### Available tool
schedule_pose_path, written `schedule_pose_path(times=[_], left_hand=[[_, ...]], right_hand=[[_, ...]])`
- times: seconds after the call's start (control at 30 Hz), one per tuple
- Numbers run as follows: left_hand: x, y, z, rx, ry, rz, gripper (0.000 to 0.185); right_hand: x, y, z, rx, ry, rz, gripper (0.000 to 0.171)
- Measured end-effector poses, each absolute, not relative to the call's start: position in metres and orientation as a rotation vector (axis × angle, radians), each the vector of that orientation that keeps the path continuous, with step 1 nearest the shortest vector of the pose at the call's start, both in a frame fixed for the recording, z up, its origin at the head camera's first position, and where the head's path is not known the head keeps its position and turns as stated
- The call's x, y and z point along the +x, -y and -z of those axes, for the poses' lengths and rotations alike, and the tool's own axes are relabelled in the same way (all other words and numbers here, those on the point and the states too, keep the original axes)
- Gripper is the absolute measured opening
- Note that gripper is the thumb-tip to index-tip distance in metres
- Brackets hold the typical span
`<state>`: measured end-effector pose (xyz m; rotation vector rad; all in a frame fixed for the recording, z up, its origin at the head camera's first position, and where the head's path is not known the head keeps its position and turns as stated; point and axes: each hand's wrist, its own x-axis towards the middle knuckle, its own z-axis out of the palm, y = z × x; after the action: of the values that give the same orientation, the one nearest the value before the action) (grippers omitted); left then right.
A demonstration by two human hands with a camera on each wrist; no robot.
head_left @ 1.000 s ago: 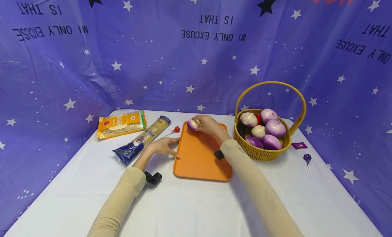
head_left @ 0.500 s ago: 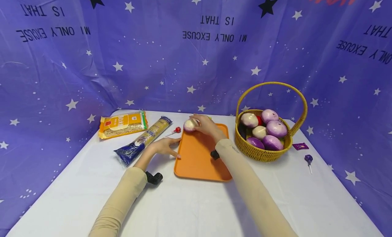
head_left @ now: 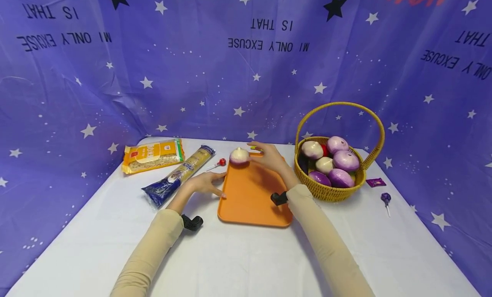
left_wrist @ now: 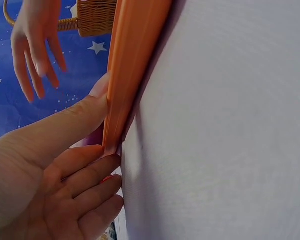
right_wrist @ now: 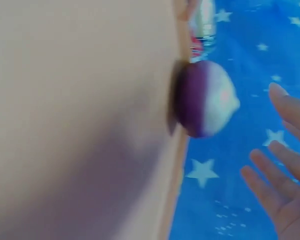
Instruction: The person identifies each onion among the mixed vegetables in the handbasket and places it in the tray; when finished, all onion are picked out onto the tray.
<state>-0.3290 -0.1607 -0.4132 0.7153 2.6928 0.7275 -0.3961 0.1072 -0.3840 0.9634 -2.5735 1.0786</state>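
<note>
A purple-and-white onion with a pointed top sits upright at the far left corner of the orange tray. Just to its right, my right hand hovers over the tray with spread fingers, and the right wrist view shows a gap between that hand and the onion. At the tray's left side, my left hand rests its thumb and fingertips against the edge. Close up in the left wrist view, the left thumb touches the orange rim, fingers relaxed beside it.
Right of the tray stands a tall-handled wicker basket with several onions and something red. A wrapped candy and purple lollipop lie beyond it. On the left are a noodle packet, a blue-and-yellow pasta bag and a red lollipop.
My right hand has set the onion down at the tray's far left corner, let go, and drawn back to the right. The left hand has stayed at the tray's edge.
</note>
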Motion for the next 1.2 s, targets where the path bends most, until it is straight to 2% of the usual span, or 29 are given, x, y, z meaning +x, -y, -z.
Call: schedule_pose_path(times=[0.37,0.6,0.87,1.0,1.2], left_hand=[[-0.329,0.159,0.413,0.718,-2.691,-0.727,0.090],[-0.330,0.159,0.413,0.721,-2.681,-0.734,0.090],[-0.331,0.163,0.415,0.715,-2.679,-0.738,0.089],[-0.330,0.163,0.415,0.723,-2.673,-0.751,0.089],[-0.330,0.162,0.413,0.734,-2.663,-0.754,0.090]], right_hand=[[-0.342,-0.156,0.354,1.037,2.517,-0.939,0.046],[-0.308,-0.199,0.325,0.974,2.528,-0.902,0.049],[-0.293,-0.250,0.298,0.671,2.510,-0.878,0.050],[-0.291,-0.274,0.297,0.473,2.520,-0.846,0.050],[-0.294,-0.304,0.303,0.313,2.532,-0.834,0.052]])
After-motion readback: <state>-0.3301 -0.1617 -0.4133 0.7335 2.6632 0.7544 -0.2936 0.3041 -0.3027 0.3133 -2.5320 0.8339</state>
